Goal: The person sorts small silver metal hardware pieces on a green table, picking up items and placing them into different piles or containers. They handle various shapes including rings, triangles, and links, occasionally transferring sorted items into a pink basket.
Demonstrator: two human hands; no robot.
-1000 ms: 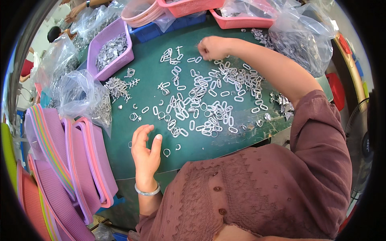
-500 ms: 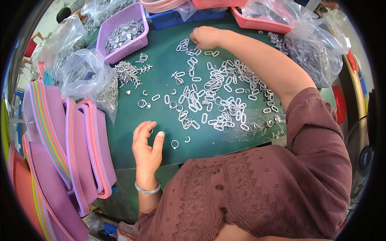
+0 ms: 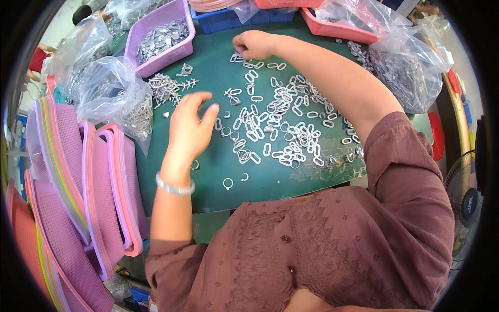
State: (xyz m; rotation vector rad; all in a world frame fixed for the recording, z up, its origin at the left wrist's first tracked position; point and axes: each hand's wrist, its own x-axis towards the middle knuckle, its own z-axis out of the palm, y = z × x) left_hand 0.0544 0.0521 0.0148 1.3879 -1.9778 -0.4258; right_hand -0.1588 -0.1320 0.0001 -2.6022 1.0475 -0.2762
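Note:
Over the left part of the green table, my left hand (image 3: 189, 125) is stretched forward with thumb and fingers apart, holding nothing. It is nearest to a heap of small branched metal pieces (image 3: 165, 89). At the far middle, my right hand (image 3: 254, 44) has its fingers bent down and pressed together over some oval metal links (image 3: 237, 57). Its fingertips are partly hidden, so what they pinch cannot be made out. A wide scatter of oval links (image 3: 254, 127) mixed with round rings covers the middle of the table. A loose ring (image 3: 227, 183) lies near the front edge.
A purple basket (image 3: 186, 49) of flat metal pieces stands far left, beside a blue crate (image 3: 215, 22). Clear bags of metal parts sit at left (image 3: 106, 93) and right (image 3: 405, 78). A pink tray (image 3: 338, 30) is at the back. Stacked purple baskets (image 3: 106, 203) stand left.
My left hand has moved forward from near the front edge toward the branched pieces, uncovering a ring. My right hand has shifted slightly left over the far links.

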